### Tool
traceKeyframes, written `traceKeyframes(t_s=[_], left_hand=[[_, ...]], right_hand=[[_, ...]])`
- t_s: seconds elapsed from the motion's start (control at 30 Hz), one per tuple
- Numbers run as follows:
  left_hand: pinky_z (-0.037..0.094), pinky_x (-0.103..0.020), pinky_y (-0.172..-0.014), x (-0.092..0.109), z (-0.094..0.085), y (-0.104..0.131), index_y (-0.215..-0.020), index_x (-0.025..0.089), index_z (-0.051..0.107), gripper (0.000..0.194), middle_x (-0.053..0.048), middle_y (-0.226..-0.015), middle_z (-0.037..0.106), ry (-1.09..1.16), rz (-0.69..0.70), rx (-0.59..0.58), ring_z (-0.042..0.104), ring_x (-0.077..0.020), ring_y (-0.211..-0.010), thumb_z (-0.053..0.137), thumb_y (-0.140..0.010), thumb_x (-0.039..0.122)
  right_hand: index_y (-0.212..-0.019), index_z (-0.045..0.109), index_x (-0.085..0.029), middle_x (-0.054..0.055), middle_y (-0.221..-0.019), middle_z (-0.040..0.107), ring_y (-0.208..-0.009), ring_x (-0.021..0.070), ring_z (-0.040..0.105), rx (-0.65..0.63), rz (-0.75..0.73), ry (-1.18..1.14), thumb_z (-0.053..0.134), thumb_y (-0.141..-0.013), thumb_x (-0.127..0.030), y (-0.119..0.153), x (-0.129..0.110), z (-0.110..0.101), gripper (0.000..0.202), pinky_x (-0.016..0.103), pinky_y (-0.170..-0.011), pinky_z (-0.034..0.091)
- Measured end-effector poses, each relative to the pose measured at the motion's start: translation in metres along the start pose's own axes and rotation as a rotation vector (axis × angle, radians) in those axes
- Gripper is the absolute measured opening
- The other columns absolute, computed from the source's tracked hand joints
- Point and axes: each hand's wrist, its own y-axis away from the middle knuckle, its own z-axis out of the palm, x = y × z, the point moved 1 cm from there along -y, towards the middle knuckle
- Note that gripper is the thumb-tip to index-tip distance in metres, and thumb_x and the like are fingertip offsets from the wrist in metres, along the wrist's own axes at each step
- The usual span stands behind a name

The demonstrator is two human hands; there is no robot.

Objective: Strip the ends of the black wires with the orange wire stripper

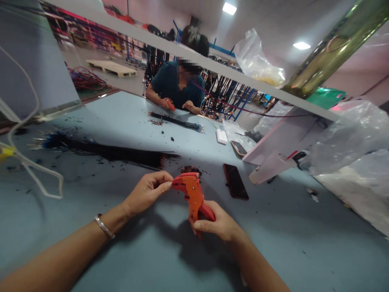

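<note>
My right hand (221,222) is wrapped round the handles of an orange and red wire stripper (193,190), held upright above the table with its jaws pointing left. At those jaws, my left hand (148,190) is closed in a pinch, thumb against forefinger. Whatever lies between these fingertips is too small or hidden to make out. Beyond the left hand stretches a long bundle of black wires (112,153), with blue and bare metallic ends at its left. Just behind the stripper is a small pile of cut scraps (192,169).
A dark phone (235,181) lies right of the stripper, with another phone (238,148) and a white box (221,136) farther back. Across the table (127,259), a co-worker (178,87) sits behind a smaller wire bundle (178,122). A white cable (45,190) hangs at left.
</note>
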Motion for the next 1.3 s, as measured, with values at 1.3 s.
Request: traceKeyframes(t_s=[1.3], left_hand=[[0.03,-0.022,-0.054,-0.006,0.003,-0.003,-0.065,0.017,0.053,0.024,0.005,-0.058,0.042,0.053,-0.078,0.079,0.036,-0.0105,-0.056,0.057,-0.076,0.038]], right_hand=[[-0.071,0.046,-0.018,-0.008,-0.045,0.047,-0.034,0.006,0.042,0.221,-0.009,-0.143,0.072,-0.073,-0.047,-0.01,0.025,0.02,0.039,0.015,-0.032,0.031]])
